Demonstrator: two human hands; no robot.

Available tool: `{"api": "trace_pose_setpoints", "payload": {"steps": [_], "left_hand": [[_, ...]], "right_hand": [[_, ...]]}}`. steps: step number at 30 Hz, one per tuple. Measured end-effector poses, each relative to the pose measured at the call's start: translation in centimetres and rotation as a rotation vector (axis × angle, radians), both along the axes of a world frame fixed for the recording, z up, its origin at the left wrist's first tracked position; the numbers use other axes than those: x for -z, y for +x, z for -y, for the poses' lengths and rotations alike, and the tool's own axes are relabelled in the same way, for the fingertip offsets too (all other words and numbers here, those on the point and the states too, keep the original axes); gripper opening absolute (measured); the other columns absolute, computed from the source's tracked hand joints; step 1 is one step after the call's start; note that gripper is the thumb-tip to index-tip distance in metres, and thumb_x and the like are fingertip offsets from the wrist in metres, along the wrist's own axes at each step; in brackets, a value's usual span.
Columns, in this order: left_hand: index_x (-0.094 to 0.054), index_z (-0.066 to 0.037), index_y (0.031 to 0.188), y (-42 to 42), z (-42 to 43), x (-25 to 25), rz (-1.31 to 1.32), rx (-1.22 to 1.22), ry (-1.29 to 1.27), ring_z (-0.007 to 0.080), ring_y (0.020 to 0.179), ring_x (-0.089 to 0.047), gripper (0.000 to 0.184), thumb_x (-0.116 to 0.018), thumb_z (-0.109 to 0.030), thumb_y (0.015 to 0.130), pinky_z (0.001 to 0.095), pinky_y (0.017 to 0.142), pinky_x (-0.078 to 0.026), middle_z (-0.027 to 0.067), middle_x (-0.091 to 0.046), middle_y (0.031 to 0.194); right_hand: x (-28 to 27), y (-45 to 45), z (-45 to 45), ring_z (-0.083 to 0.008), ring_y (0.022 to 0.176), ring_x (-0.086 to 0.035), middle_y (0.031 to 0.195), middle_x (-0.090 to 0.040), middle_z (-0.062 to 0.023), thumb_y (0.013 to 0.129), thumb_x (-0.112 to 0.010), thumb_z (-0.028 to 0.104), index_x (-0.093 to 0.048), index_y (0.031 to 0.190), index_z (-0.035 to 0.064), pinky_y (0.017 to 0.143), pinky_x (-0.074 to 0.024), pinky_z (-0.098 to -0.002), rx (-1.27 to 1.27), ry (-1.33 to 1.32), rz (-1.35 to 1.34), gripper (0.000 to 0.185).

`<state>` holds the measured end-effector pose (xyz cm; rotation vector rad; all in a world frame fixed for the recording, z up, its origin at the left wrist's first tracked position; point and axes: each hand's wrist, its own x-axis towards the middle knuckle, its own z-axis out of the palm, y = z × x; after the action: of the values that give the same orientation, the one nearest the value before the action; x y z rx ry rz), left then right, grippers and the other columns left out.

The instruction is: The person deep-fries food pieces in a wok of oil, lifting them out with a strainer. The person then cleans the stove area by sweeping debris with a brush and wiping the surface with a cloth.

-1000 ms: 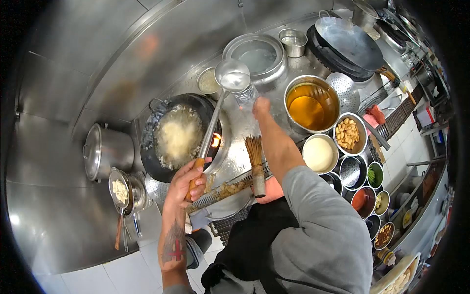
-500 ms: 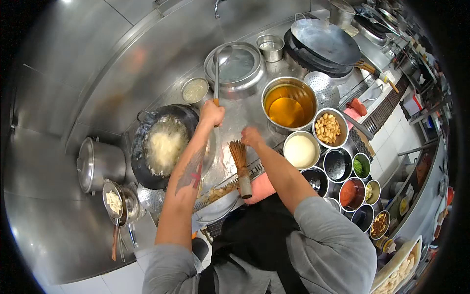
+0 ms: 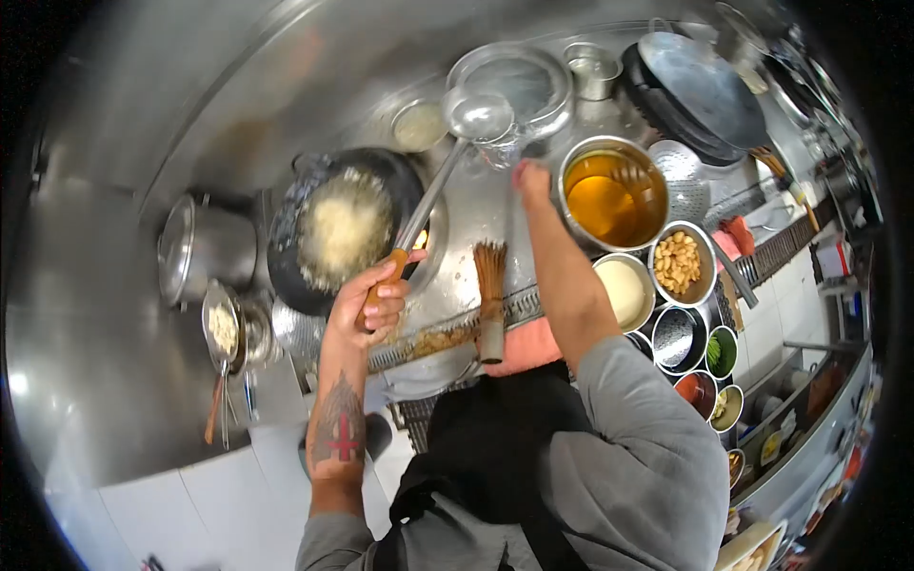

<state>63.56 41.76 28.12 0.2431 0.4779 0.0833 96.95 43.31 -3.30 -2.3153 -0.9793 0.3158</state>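
Observation:
My left hand is closed around the wooden handle of a long metal ladle. The ladle's bowl reaches away from me, and clear liquid spills from its right side over the steel worktop. Left of the ladle, a wok holds pale food in bubbling oil, with a bit of flame at its right edge. My right hand is over the worktop, left of a pot of amber oil. Motion blurs its fingers. A bamboo wok brush lies between my arms.
Bowls of peeled nuts or cloves and cream-coloured liquid stand at right, beside several sauce bowls. Behind are a lidded round pan and a second wok. A tall pot and a strainer with pale pieces are at left.
My left hand has drawn back towards me, and the ladle has tipped to the right, spilling liquid. My right hand has moved forward, away from the brush. The whole view has shifted.

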Motion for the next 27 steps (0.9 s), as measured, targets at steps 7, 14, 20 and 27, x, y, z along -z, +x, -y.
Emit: {"api": "trace_pose_setpoints", "payload": {"steps": [7, 14, 20, 27], "left_hand": [[-0.042, 0.0, 0.124, -8.2, 6.5, -4.5, -0.414, 0.068, 0.516, 0.0043, 0.035, -0.034, 0.038, -0.046, -0.017, 0.09, 0.0184, 0.028, -0.027, -0.0016, -0.039, 0.059], [-0.038, -0.005, 0.126, -15.1, 12.1, -3.9, -0.739, 0.196, 0.836, 0.0081, 0.038, -0.039, 0.038, -0.046, -0.014, 0.09, 0.0228, 0.032, -0.033, 0.0014, -0.042, 0.06], [-0.031, -0.019, 0.114, -12.1, 19.7, 6.5, -0.394, 0.018, 0.631, 0.0093, 0.039, -0.036, 0.023, -0.043, -0.021, 0.094, 0.0246, 0.032, -0.029, -0.0001, -0.038, 0.059], [-0.051, -0.001, 0.091, -6.2, 24.2, 14.3, 0.002, -0.126, 0.324, 0.0156, 0.046, -0.052, 0.039, -0.035, -0.036, 0.094, 0.0268, 0.038, -0.041, 0.0109, -0.059, 0.075]], "right_hand": [[0.7, -7.0, -2.0, -0.0193, 0.058, -0.055, 0.066, -0.054, -0.0093, 0.082, -0.041, 0.005, -0.052, 0.069, 0.0053, 0.043, -0.0422, -0.0344, 0.247, 0.542, -1.047, 0.017], [0.1, -21.2, 4.7, -0.0405, 0.099, -0.055, 0.101, -0.053, -0.0312, 0.086, -0.039, 0.01, -0.045, 0.098, -0.012, 0.084, -0.0479, -0.0508, -0.031, 0.168, -1.725, 0.026], [-9.9, -22.8, 16.2, -0.0323, 0.094, -0.057, 0.099, -0.057, -0.0198, 0.09, -0.043, 0.031, -0.048, 0.105, -0.0061, 0.085, -0.0473, -0.0415, 0.149, 0.45, -1.554, 0.04], [-18.7, -27.6, 26.0, -0.0274, 0.086, -0.061, 0.092, -0.058, -0.0167, 0.09, -0.049, 0.02, -0.045, 0.116, 0.002, 0.078, -0.0493, -0.042, 0.038, 0.484, -1.496, 0.032]]}}
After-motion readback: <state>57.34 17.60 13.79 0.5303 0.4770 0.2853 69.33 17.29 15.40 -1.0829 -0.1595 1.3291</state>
